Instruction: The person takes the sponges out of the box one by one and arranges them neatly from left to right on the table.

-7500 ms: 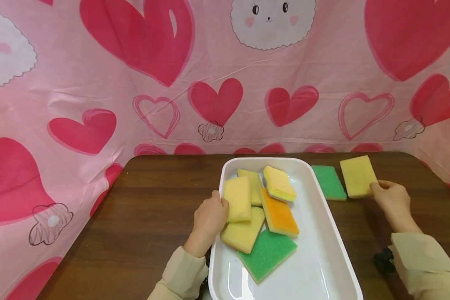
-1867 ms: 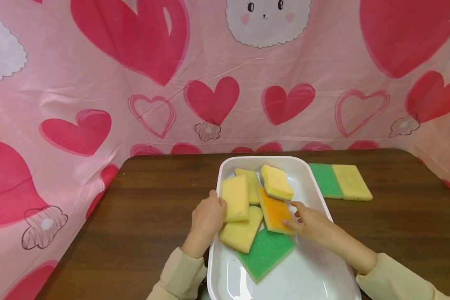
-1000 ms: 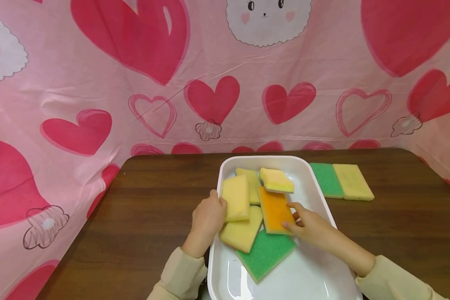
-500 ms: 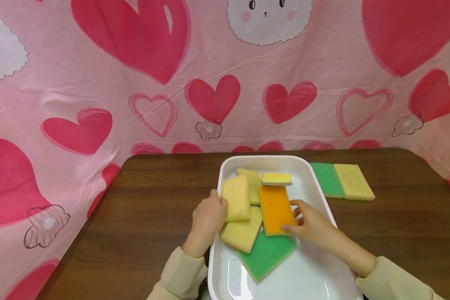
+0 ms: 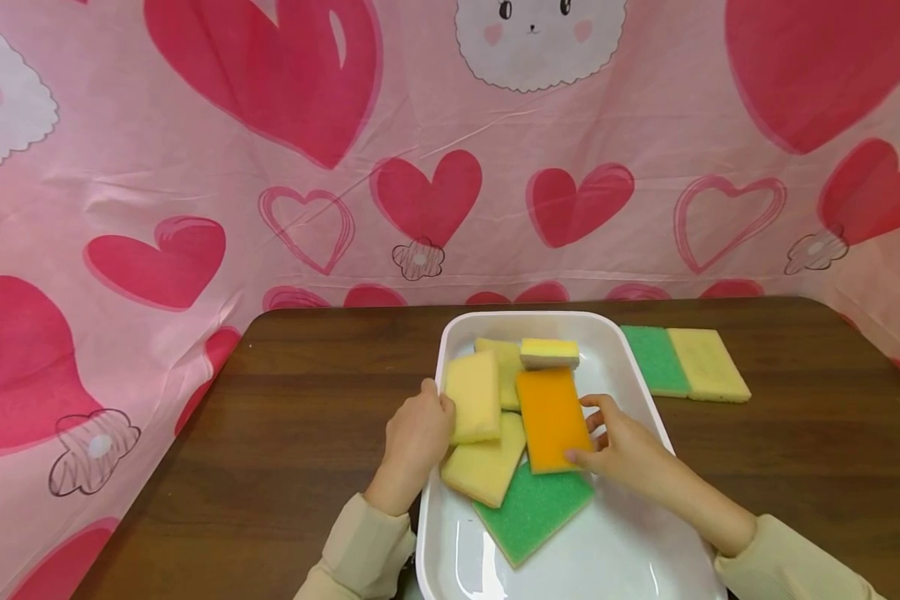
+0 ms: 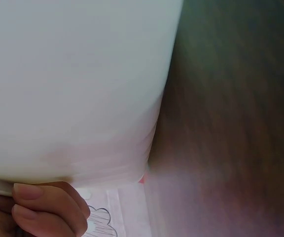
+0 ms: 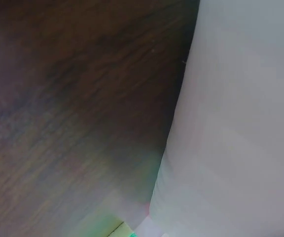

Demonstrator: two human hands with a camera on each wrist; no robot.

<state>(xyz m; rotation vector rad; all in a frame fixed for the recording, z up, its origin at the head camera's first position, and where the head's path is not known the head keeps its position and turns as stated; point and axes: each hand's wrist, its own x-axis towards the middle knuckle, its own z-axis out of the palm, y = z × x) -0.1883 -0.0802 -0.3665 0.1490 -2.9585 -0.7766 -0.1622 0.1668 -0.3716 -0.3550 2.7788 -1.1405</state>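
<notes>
My left hand (image 5: 420, 425) grips the left rim of a white tray (image 5: 630, 550); in the left wrist view its curled fingers (image 6: 48, 217) sit under the rim. A pale yellow sponge (image 5: 473, 396) lies right beside its thumb. Inside the tray, my right hand (image 5: 618, 442) pinches the right edge of an orange-faced sponge (image 5: 551, 417). Behind that, a thick yellow sponge with a grey underside (image 5: 549, 350) stands tipped up. Two more yellow sponges, one lower (image 5: 487, 462) and one farther back, and a green scouring sponge (image 5: 532, 508) lie around it. The right wrist view hides the right hand.
On the brown table (image 5: 330, 400), to the tray's right, a green sponge (image 5: 655, 358) and a yellow sponge (image 5: 708, 364) lie flat, edge to edge. A pink heart-patterned cloth (image 5: 435, 100) hangs behind the table.
Earlier, my right hand set the yellow sponge beside the green one on the table, then reached into the tray. The orange sponge has turned and lifted, tipping the thick yellow sponge backward. Left hand unchanged.
</notes>
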